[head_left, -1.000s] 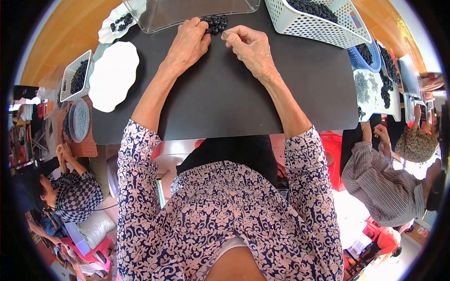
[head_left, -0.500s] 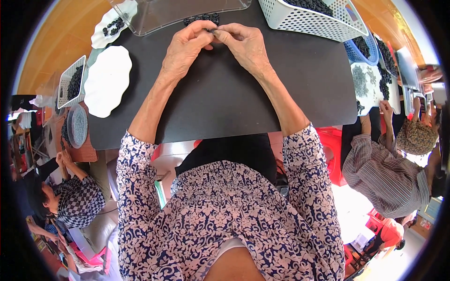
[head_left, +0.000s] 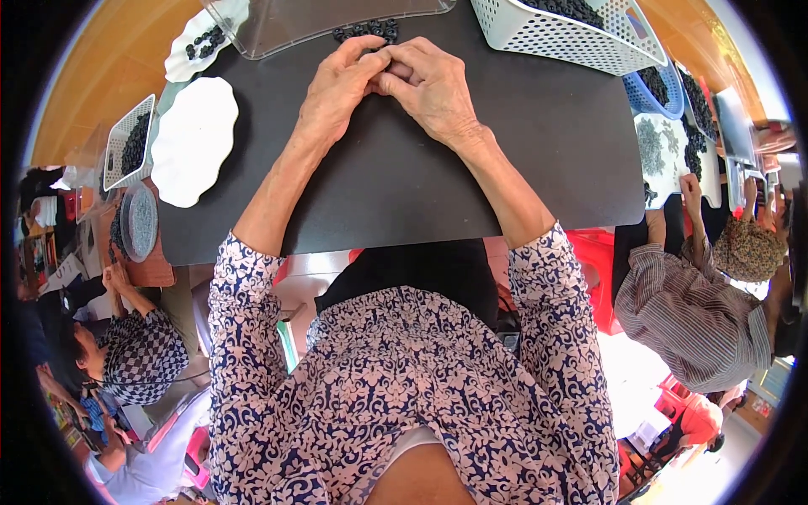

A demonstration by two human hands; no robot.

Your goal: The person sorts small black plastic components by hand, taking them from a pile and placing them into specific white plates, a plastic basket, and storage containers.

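My left hand [head_left: 337, 88] and my right hand [head_left: 433, 88] meet over the far part of the dark table [head_left: 404, 177]. Both are closed, thumbs and fingertips pinched together. Between the fingertips they work on a small black piece, now almost wholly hidden by the fingers; its exact kind cannot be made out. Just beyond the fingers lies a cluster of small black ring-like parts [head_left: 366, 30]. A clear plastic tray [head_left: 320, 38] stands behind them.
Left are a white scalloped plate [head_left: 195, 143], a smaller plate [head_left: 181, 63] with black parts and a white basket [head_left: 114, 172]. Right are a large white basket [head_left: 564, 55] of black parts and a blue basket [head_left: 676, 105]. Other people sit at both sides.
My right fingers have curled in and folded over the left fingertips, covering the dark piece that showed between them. Both hands stay in nearly the same place.
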